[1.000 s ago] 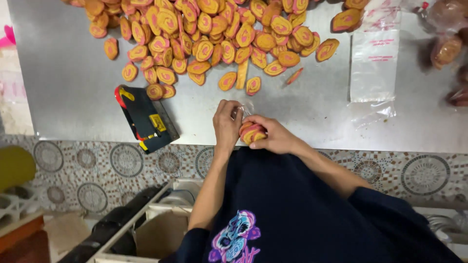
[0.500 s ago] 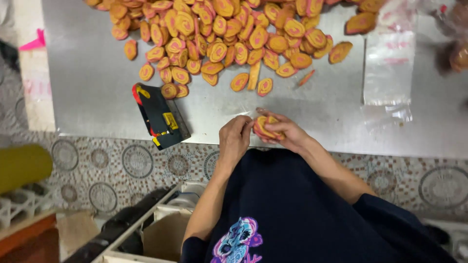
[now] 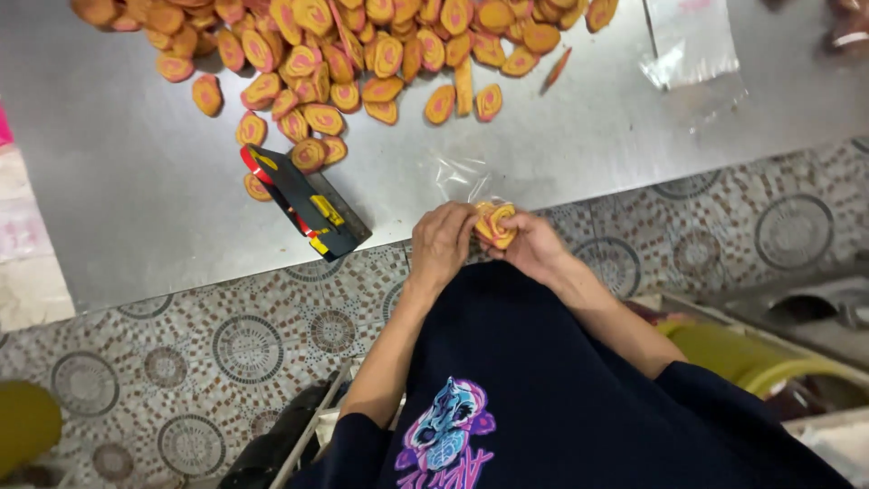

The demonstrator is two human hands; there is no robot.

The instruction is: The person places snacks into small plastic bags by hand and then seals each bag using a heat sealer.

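Both my hands meet at the near edge of a grey metal table (image 3: 136, 217). My right hand (image 3: 534, 246) grips a small stack of orange cookies with pink centres (image 3: 496, 224). My left hand (image 3: 444, 240) pinches a clear plastic bag (image 3: 460, 178) that stands up around the stack. A large heap of the same cookies (image 3: 362, 45) lies across the far part of the table, an arm's length from my hands.
A black box-shaped tool with red and yellow marks (image 3: 306, 204) lies on the table left of my hands. Clear plastic bags (image 3: 692, 41) lie at the far right. Patterned floor tiles (image 3: 244, 349) show below the table edge, and a yellow-green stool (image 3: 742, 358) stands at right.
The view has shifted, so the table sits higher and more to the left. My hands stay together on the cookie stack, and the clear bag now stands above them.
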